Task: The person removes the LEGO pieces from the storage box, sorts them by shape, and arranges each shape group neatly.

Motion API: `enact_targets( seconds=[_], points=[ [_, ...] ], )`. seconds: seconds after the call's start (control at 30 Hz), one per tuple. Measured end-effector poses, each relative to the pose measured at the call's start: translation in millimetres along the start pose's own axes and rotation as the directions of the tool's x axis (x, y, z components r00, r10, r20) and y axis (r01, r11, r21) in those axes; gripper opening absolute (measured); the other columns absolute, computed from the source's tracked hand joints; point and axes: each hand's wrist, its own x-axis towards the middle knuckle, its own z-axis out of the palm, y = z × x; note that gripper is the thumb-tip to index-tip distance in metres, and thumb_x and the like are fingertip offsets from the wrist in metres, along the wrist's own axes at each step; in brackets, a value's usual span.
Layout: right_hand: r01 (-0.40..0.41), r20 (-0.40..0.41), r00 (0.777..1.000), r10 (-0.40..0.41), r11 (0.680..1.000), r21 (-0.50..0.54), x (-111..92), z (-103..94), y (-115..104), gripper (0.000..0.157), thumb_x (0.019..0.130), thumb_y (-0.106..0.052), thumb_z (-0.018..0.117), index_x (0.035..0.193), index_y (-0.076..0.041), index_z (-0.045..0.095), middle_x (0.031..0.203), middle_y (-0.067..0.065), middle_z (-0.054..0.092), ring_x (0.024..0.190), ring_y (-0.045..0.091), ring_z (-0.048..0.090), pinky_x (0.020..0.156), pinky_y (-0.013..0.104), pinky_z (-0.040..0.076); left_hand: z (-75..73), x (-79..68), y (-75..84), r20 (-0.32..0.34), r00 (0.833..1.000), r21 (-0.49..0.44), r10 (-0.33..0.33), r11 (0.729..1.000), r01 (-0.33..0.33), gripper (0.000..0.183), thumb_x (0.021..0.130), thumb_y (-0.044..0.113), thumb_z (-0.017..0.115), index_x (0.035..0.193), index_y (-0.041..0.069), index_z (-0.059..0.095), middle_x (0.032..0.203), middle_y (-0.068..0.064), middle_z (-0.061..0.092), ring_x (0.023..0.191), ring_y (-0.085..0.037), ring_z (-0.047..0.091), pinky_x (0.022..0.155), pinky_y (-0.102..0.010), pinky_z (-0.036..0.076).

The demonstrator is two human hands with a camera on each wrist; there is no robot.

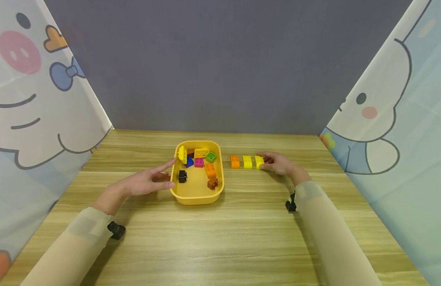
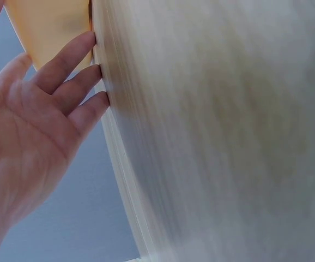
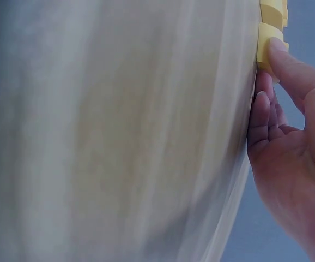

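In the head view, my left hand [image 1: 146,182] spreads its fingers along the left side of a yellow plastic bin [image 1: 197,201], fingertips right at the rim. The left wrist view shows that palm [image 2: 29,125] with nothing in it. My right hand [image 1: 280,163] pinches a yellow building block [image 1: 258,161] at the right end of a short row on the table. Beside it in the row stand another yellow block [image 1: 247,162] and an orange block [image 1: 234,161]. In the right wrist view, the thumb presses the end yellow block [image 3: 265,50].
Inside the bin lie several loose blocks, among them a black one [image 1: 182,176], a magenta one [image 1: 199,162], a green one [image 1: 211,157] and an orange one [image 1: 210,171]. A grey panel [image 1: 216,67] rises behind the wooden table [image 1: 220,242]; printed cloths hang at both sides.
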Motion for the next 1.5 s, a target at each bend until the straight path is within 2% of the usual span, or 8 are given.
enact_targets(
  seconds=[0.23,0.47,0.63,0.73,0.83,1.07,1.27,1.5],
  points=[
    [-0.008,0.002,1.000,0.008,1.000,0.008,-0.6,-1.1,-1.2,0.063,0.111,-0.024,0.067,0.167,-0.007,0.044,0.146,0.027,0.057,0.126,0.036,0.060,0.104,0.046,0.052,0.3,-0.2,-0.1,-0.002,1.000,-0.006,0.002,1.000,-0.002,0.096,0.102,0.066,0.068,0.175,0.048,0.009,0.169,-0.025,0.048,0.156,-0.053,0.045,0.123,-0.079,0.034],
    [0.018,-0.061,0.998,-0.012,0.994,0.110,-4.9,-6.3,-0.1,0.065,0.110,-0.019,0.070,0.168,-0.006,0.043,0.148,0.029,0.056,0.131,0.043,0.059,0.109,0.052,0.056,1.2,-0.1,-1.7,-0.001,1.000,-0.014,0.006,1.000,-0.006,0.095,0.102,0.066,0.068,0.175,0.049,0.009,0.169,-0.025,0.047,0.157,-0.053,0.044,0.124,-0.079,0.033],
    [0.090,-0.159,0.985,-0.065,0.984,0.155,-4.6,-11.5,-8.3,0.056,0.109,-0.016,0.070,0.160,-0.004,0.053,0.145,0.028,0.061,0.119,0.037,0.063,0.096,0.040,0.062,1.0,-0.8,-2.5,-0.002,1.000,-0.016,0.002,1.000,-0.002,0.095,0.102,0.066,0.068,0.175,0.049,0.009,0.169,-0.026,0.047,0.157,-0.053,0.044,0.123,-0.079,0.033],
    [0.122,-0.192,0.977,-0.091,0.980,0.154,-4.7,-12.1,-22.9,0.050,0.108,-0.017,0.070,0.156,-0.005,0.059,0.140,0.025,0.064,0.113,0.032,0.062,0.088,0.034,0.055,0.9,-0.5,-3.4,-0.001,1.000,-0.024,0.006,1.000,-0.006,0.095,0.102,0.065,0.068,0.175,0.049,0.009,0.169,-0.026,0.047,0.157,-0.053,0.044,0.123,-0.079,0.034],
    [0.156,-0.201,0.972,-0.122,0.974,0.161,-2.1,-6.3,-41.5,0.047,0.109,-0.019,0.070,0.153,-0.007,0.062,0.134,0.020,0.066,0.111,0.029,0.062,0.087,0.033,0.053,0.9,-0.1,-4.1,-0.001,1.000,-0.031,0.012,0.999,-0.012,0.095,0.103,0.065,0.068,0.175,0.048,0.010,0.169,-0.026,0.047,0.157,-0.053,0.043,0.124,-0.078,0.034],
    [0.291,-0.192,0.946,-0.261,0.945,0.152,11.5,24.8,-91.4,0.041,0.107,-0.019,0.072,0.147,-0.009,0.067,0.127,0.014,0.070,0.106,0.026,0.065,0.087,0.034,0.055,1.6,-0.6,-2.9,-0.001,1.000,-0.032,0.007,0.999,-0.007,0.095,0.102,0.065,0.068,0.176,0.047,0.010,0.169,-0.027,0.047,0.158,-0.052,0.044,0.124,-0.077,0.034],
    [0.387,-0.174,0.916,-0.362,0.911,0.141,28.5,50.8,-132.5,0.038,0.107,-0.014,0.071,0.144,-0.006,0.069,0.127,0.019,0.071,0.108,0.026,0.067,0.092,0.036,0.056,1.7,-1.6,-0.1,-0.010,1.000,-0.017,0.007,1.000,-0.007,0.095,0.102,0.065,0.068,0.176,0.046,0.011,0.168,-0.026,0.049,0.157,-0.051,0.045,0.125,-0.077,0.033],
    [0.421,-0.121,0.905,-0.409,0.902,0.097,49.2,73.2,-167.4,0.039,0.108,-0.017,0.069,0.146,-0.008,0.067,0.134,0.021,0.069,0.113,0.026,0.065,0.097,0.040,0.057,0.0,-1.3,0.2,-0.012,1.000,-0.013,0.009,1.000,-0.009,0.094,0.103,0.066,0.067,0.176,0.047,0.011,0.168,-0.027,0.049,0.157,-0.052,0.045,0.125,-0.078,0.033]
  ],
)
